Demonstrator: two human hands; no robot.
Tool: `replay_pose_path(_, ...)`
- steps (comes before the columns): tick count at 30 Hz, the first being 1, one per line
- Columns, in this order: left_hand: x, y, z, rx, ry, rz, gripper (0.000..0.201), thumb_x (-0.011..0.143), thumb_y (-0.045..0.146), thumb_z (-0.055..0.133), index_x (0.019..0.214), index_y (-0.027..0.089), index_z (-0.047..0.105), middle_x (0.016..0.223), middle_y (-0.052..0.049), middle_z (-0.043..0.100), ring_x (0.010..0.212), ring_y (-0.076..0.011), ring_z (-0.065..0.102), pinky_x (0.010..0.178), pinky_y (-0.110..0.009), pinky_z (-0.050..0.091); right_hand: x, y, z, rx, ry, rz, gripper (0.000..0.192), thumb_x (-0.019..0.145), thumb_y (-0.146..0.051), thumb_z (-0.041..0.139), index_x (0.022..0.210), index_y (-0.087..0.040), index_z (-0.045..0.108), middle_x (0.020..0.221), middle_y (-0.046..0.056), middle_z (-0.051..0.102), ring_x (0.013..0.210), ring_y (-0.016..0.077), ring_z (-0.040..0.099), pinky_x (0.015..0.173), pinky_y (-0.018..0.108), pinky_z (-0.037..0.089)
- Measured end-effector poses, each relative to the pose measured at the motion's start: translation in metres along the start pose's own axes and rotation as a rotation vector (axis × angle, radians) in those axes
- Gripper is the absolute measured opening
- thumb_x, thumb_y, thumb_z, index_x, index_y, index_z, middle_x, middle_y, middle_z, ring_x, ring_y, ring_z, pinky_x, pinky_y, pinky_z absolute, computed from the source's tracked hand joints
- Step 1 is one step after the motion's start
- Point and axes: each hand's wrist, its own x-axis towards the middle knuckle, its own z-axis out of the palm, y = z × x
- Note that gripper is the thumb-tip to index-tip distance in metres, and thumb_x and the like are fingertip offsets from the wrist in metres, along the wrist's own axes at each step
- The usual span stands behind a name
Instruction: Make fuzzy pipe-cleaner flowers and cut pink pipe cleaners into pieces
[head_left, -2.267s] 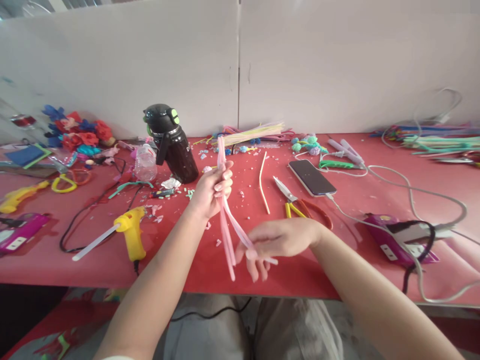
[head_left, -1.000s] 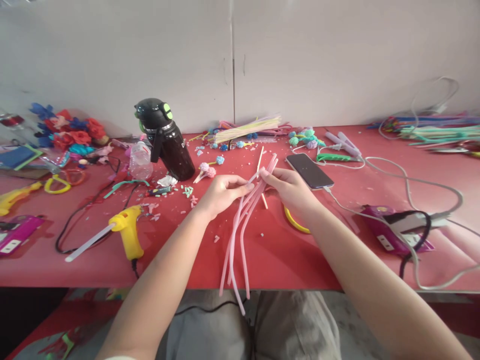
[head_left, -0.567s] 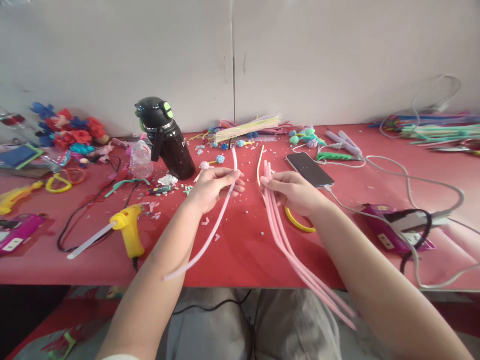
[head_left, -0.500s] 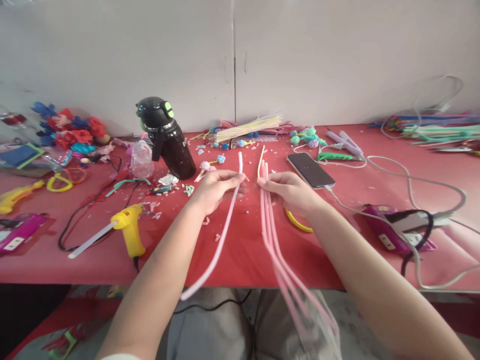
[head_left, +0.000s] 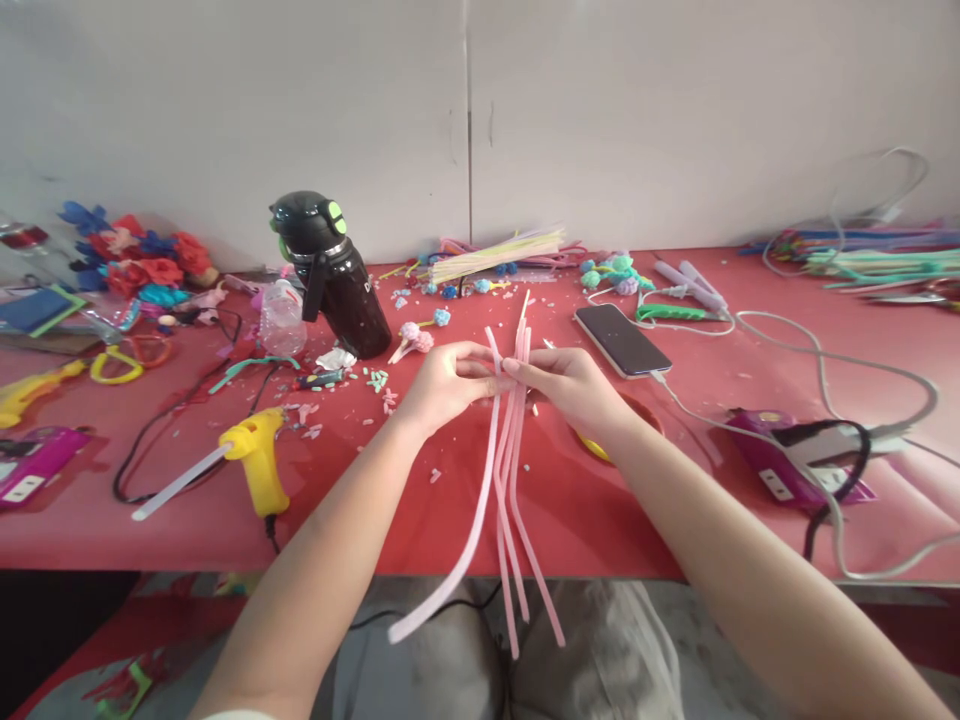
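Observation:
Both my hands meet above the middle of the red table (head_left: 675,520). My left hand (head_left: 442,385) pinches a single pink pipe cleaner (head_left: 469,540) near its top; it hangs down past the table's front edge. My right hand (head_left: 566,385) grips a small bunch of pink pipe cleaners (head_left: 517,520) right beside it, their upper tips sticking up above the fingers and their lower ends dangling over my lap. The single stem and the bunch almost touch at the fingers.
A black bottle (head_left: 334,275) and small clear bottle (head_left: 281,320) stand left of the hands. A yellow glue gun (head_left: 255,465) lies front left. A phone (head_left: 621,340), cables and a pink power strip (head_left: 787,465) lie right. Pipe cleaner bundles (head_left: 495,258) and paper flowers (head_left: 146,260) line the back.
My hands, apart half a second ago with one stem left and the bunch right, have come together at the middle. The dangling ends have swung back toward the centre.

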Motion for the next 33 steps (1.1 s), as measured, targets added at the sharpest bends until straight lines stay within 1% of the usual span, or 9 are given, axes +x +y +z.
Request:
replay_pose_path(5,-0.002,-0.003,0.003,0.051,-0.048,0.046,0.064,0.054,0.035,0.101,0.107,0.016,0.071,0.075,-0.002,0.075,0.071,-0.0179,0.073,0.071,-0.030,0.060,0.001,0.002,0.002,0.006,-0.016,0.057,0.050,0.072,-0.064,0.085,0.073,-0.016,0.073,0.070,0.003,0.065,0.064,0.0140,0.056,0.059,0.029,0.042)
replay_pose_path(10,-0.003,-0.001,0.000,0.058,-0.091,0.016,0.071,0.060,0.042,0.099,0.119,0.016,0.070,0.079,-0.004,0.077,0.070,-0.0196,0.074,0.068,-0.032,0.062,0.002,0.005,-0.002,-0.097,-0.019,-0.009,0.050,0.077,-0.065,0.080,0.072,-0.016,0.072,0.063,0.001,0.061,0.059,0.0129,0.052,0.058,0.029,0.040)
replay_pose_path(14,-0.002,0.004,-0.010,0.149,-0.021,0.146,0.050,0.078,0.056,0.084,0.106,0.015,0.077,0.085,-0.008,0.078,0.068,-0.0171,0.071,0.064,-0.029,0.059,0.000,0.002,-0.005,-0.147,-0.072,-0.071,0.051,0.082,-0.065,0.077,0.066,-0.018,0.064,0.059,-0.002,0.055,0.057,0.0119,0.048,0.059,0.030,0.036)
replay_pose_path(16,-0.001,0.004,-0.014,0.189,0.023,0.233,0.045,0.080,0.056,0.083,0.101,0.016,0.080,0.095,-0.008,0.080,0.077,-0.0169,0.072,0.070,-0.027,0.058,-0.001,0.000,-0.004,-0.181,-0.087,-0.076,0.053,0.083,-0.064,0.076,0.063,-0.018,0.060,0.057,-0.002,0.053,0.056,0.0112,0.046,0.059,0.030,0.034)
replay_pose_path(18,0.000,0.003,-0.015,0.196,0.005,0.271,0.043,0.079,0.054,0.083,0.100,0.016,0.081,0.101,-0.008,0.080,0.088,-0.0183,0.072,0.079,-0.027,0.057,-0.002,-0.001,-0.002,-0.214,-0.114,-0.077,0.053,0.084,-0.064,0.075,0.062,-0.018,0.060,0.057,-0.002,0.054,0.056,0.0110,0.046,0.059,0.030,0.033)
replay_pose_path(22,0.000,0.001,-0.013,0.192,-0.042,0.285,0.041,0.080,0.054,0.083,0.095,0.016,0.083,0.093,-0.008,0.080,0.088,-0.0196,0.072,0.081,-0.029,0.056,-0.002,-0.001,0.002,-0.265,-0.156,-0.091,0.055,0.086,-0.066,0.072,0.062,-0.018,0.061,0.057,-0.001,0.055,0.055,0.0108,0.045,0.058,0.030,0.033)
replay_pose_path(26,0.002,-0.002,-0.013,0.159,0.028,0.281,0.038,0.078,0.054,0.084,0.092,0.018,0.085,0.083,-0.006,0.079,0.075,-0.0173,0.069,0.074,-0.029,0.057,-0.001,0.002,0.003,-0.363,-0.151,-0.123,0.061,0.087,-0.069,0.069,0.056,-0.019,0.053,0.053,-0.003,0.047,0.053,0.0094,0.037,0.055,0.029,0.027)
replay_pose_path(30,0.004,-0.004,-0.016,0.142,0.095,0.282,0.038,0.075,0.054,0.086,0.088,0.018,0.086,0.081,-0.007,0.079,0.072,-0.0166,0.068,0.071,-0.030,0.057,-0.003,0.001,0.006,-0.400,-0.188,-0.145,0.063,0.086,-0.070,0.069,0.056,-0.019,0.046,0.057,-0.005,0.036,0.056,0.0094,0.031,0.056,0.028,0.025)
replay_pose_path(33,0.003,-0.003,-0.017,0.097,0.026,0.245,0.041,0.076,0.056,0.085,0.086,0.016,0.085,0.079,-0.008,0.078,0.072,-0.0160,0.067,0.070,-0.029,0.057,-0.005,-0.001,0.008,-0.410,-0.184,-0.171,0.064,0.085,-0.070,0.068,0.057,-0.020,0.039,0.060,-0.005,0.029,0.059,0.0102,0.026,0.058,0.029,0.024)
